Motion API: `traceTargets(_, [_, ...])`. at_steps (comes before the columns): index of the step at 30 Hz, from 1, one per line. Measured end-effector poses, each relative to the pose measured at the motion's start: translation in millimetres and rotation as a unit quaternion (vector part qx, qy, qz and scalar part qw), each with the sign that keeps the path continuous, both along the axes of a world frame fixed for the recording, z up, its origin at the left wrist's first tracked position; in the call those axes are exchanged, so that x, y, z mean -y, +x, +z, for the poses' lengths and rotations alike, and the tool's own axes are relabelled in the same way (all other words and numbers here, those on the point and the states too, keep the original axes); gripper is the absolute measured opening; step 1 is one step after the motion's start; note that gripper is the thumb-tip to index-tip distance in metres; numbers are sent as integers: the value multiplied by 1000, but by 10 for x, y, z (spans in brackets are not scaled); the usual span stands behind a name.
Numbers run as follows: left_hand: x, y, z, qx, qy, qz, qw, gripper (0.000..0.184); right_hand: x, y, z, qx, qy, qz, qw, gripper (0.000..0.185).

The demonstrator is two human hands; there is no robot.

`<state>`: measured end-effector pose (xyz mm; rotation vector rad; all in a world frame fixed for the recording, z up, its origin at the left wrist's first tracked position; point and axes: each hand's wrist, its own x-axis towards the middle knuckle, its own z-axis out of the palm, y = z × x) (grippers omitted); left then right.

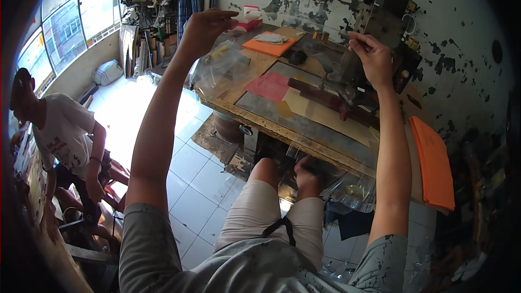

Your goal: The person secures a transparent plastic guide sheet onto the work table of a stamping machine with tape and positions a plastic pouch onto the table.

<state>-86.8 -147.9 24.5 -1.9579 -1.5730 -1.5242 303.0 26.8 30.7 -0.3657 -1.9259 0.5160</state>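
Note:
My left hand (205,30) is raised at the upper left, thumb and fingers pinched on one side of a clear plastic sheet (304,24). My right hand (373,58) is up at the right, pinching the sheet's other side. The see-through sheet stretches between both hands above the wooden worktable (230,97); its lower outline is hard to make out. On the table behind it are a pink sheet (268,86), a beige sheet (320,114) and a dark red bar (320,93) belonging to a machine.
A dark machine (374,24) stands at the back right. An orange stack (271,45) with a white cloth (270,38) lies near a pink box (248,24). Folded orange material (432,163) hangs at right. Another person (68,135) sits at left. Plastic (353,191) hangs below the table edge.

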Motion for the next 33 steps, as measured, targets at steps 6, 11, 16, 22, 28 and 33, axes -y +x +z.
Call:
traceTargets(6, [35,39,24,48,-56,-3,997,25,-26,24,-4,55,43,-75,995,25])
traceTargets(11, [-151,39,-110,149,-51,-108,982,29,-203,-83,-137,13,-44,-13,999,29])
traceTargets(16, [-436,113,-317,310,9,-222,924,32,-196,-271,-240,-63,-117,-6,991,27])
traceTargets(22, [-447,240,-348,288,85,-131,945,31,-149,-281,-238,-107,-114,-15,988,22])
traceTargets(28, [-437,181,-356,250,53,-91,962,35,-136,-278,-248,-109,-74,-21,991,25])
traceTargets(33, [-448,150,-367,253,75,-98,960,37,-154,-312,-269,-112,-75,-14,991,26])
